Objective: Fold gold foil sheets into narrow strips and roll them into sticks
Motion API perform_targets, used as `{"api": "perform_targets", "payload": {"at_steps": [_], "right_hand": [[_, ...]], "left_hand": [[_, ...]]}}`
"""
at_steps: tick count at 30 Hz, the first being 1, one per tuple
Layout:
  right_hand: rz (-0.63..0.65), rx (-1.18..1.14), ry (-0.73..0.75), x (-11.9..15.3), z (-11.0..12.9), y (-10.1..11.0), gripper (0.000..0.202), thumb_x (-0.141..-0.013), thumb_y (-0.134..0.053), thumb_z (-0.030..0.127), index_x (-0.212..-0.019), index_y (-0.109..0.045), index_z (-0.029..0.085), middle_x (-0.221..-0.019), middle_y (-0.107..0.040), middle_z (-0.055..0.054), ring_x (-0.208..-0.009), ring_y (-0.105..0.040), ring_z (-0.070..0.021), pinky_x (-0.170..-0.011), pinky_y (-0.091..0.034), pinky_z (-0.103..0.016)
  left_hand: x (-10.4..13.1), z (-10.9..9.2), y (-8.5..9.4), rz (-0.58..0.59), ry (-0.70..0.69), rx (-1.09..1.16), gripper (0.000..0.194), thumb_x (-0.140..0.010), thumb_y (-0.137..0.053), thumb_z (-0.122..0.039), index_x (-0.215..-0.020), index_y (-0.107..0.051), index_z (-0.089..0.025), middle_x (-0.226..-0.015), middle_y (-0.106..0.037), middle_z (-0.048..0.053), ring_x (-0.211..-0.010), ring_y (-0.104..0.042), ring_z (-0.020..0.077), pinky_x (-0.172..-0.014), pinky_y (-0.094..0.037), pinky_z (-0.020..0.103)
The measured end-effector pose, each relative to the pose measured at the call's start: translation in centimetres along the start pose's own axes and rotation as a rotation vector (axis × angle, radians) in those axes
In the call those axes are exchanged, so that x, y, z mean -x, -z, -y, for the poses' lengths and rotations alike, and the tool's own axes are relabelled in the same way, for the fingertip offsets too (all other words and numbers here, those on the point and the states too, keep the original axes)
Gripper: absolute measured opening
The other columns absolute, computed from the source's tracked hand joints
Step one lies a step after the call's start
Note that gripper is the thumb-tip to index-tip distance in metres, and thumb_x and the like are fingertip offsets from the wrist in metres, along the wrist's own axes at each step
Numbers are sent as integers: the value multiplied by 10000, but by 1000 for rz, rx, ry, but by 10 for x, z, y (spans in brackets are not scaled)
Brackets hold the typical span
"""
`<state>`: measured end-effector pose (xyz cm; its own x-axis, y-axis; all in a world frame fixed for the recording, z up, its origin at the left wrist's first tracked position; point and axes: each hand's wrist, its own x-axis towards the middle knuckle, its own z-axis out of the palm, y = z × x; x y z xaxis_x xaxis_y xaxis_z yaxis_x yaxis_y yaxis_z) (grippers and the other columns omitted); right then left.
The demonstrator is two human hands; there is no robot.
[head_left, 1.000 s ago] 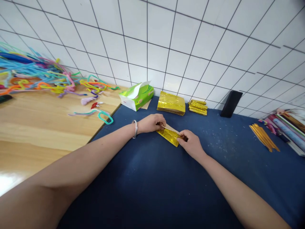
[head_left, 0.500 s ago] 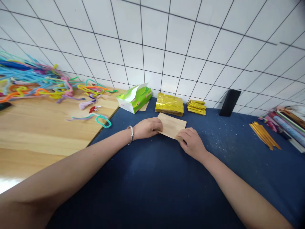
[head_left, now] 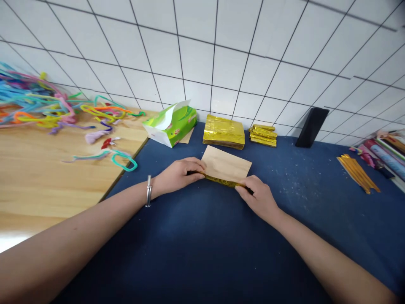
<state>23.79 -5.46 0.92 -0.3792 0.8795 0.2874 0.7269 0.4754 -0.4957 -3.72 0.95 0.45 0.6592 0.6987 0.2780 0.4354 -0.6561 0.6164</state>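
A tan sheet of paper [head_left: 226,162] lies on the dark blue table surface, its near edge turned up into a narrow strip that shows a gold foil underside. Its near left corner is pinched by my left hand [head_left: 182,174], which has a silver bangle at the wrist. At the near right corner, my right hand [head_left: 257,195] grips the folded edge between thumb and fingers. Just behind the sheet sits a stack of gold foil paper [head_left: 223,131]. Several folded gold strips [head_left: 263,136] lie to the right of that stack.
A green tissue pack [head_left: 173,124] stands back left. Tangled coloured pipe cleaners [head_left: 41,107] cover part of the wooden table [head_left: 63,181]. A black upright object [head_left: 311,126] leans against the tiled wall. Gold strips [head_left: 357,172] and books [head_left: 386,156] are at the right.
The near edge of the paper has been folded up, so a gold strip now shows along it. Both hands have come slightly nearer to me, and the view has shifted a little.
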Motion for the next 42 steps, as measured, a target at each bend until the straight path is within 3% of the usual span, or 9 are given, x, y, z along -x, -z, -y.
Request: {"api": "perform_targets", "payload": {"at_steps": [5, 12, 17, 21, 27, 31, 34, 42], "right_hand": [[35, 24, -75, -8, 2, 1, 334, -925, -372, 307, -639, -504, 197, -648, -535, 2, -671, -486, -137, -676, -369, -280], [102, 162, -51, -13, -1, -2, 260, -884, -442, 296, -659, -526, 198, -676, -567, -9, -664, -468, -146, -657, -334, -290], [118, 217, -66, -14, -4, -5, 239, -851, -489, 307, -640, -491, 194, -670, -550, -17, -663, -457, -151, -637, -326, -290], [107, 190, -61, -12, -4, -4, 232, -820, -541, 316, -634, -472, 196, -662, -536, -12, -670, -458, -156, -648, -350, -296], [-40, 10, 60, -6, -3, 2, 84, -843, -501, 193, -802, -571, 215, -820, -608, -25, -825, -521, -168, -782, -398, -327], [50, -12, 129, -5, -3, 2, 115, -847, -488, 181, -837, -593, 227, -851, -629, -24, -837, -542, -170, -806, -399, -352], [91, -40, 115, -7, -4, 1, 108, -856, -498, 223, -855, -606, 231, -871, -633, -21, -848, -543, -168, -811, -397, -350], [132, 17, -40, -19, -5, 0, 215, -874, -481, 298, -700, -573, 214, -704, -584, -5, -723, -509, -153, -700, -375, -300]], "left_hand": [[-6, 2, -1, -55, 80, -51, 221, -864, -494, -340, -897, -651, -188, -937, -618, 41, -907, -558, 146, -849, -454, 299], [-7, 7, -5, -117, 140, -209, 243, -825, -544, -335, -661, -576, -159, -844, -595, 36, -855, -528, 152, -809, -432, 307], [-6, 6, -9, -130, 145, -254, 242, -778, -585, -273, -595, -479, -155, -851, -584, 32, -838, -515, 152, -816, -419, 320], [-4, 1, -4, -92, 127, -191, 192, -776, -573, -236, -620, -496, -156, -878, -581, 35, -859, -517, 151, -817, -423, 316], [2, -1, 16, 10, 93, 27, 110, -817, -552, -270, -775, -568, -169, -872, -582, 34, -798, -553, 118, -729, -456, 247], [5, 2, 23, 214, 70, 126, 91, -824, -532, -240, -807, -596, -177, -865, -610, 33, -785, -572, 107, -718, -459, 227], [6, 1, 25, 300, 153, 141, 114, -814, -548, -265, -842, -616, -178, -824, -625, 15, -738, -575, 101, -673, -454, 209], [5, -16, 23, 245, 289, -72, 221, -865, -442, -308, -764, -589, -176, -682, -583, -22, -593, -507, 83, -551, -370, 187]]}}
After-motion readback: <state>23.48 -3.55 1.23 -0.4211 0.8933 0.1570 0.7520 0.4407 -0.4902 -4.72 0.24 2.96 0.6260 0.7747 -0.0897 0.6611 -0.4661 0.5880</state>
